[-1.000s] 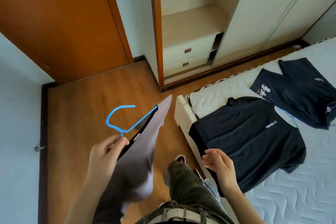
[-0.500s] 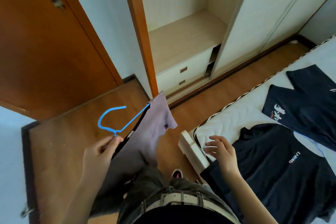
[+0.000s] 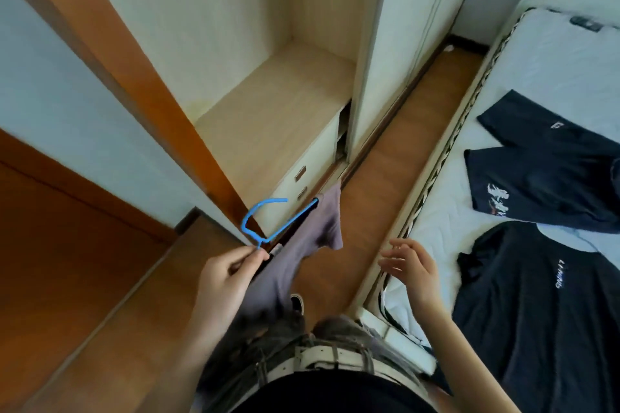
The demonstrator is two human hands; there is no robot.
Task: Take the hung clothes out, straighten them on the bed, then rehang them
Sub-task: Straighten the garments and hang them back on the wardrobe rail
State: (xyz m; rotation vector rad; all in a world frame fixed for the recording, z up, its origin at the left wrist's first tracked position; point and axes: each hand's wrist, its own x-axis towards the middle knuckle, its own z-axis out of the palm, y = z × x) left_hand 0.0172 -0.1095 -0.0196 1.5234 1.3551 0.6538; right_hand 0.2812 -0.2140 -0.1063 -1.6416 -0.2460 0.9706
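Bedroom, wood-plank floor (image 3: 110,305); open pale-laminate wardrobe (image 3: 285,104) with flat shelf and two drawers. Left hand (image 3: 228,275): fingers pinch neck of thin blue wire hanger (image 3: 268,228) carrying soft mauve T-shirt (image 3: 302,255), draped before the wardrobe. Right hand (image 3: 412,265): fingers spread, relaxed, holding nothing. Quilted white mattress (image 3: 550,70): two dark navy T-shirts laid flat, near (image 3: 543,322) and far (image 3: 550,178).

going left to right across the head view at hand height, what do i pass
left hand, pinching the blue hanger → mauve shirt on that hanger → right hand, fingers spread → dark t-shirt lying on the bed
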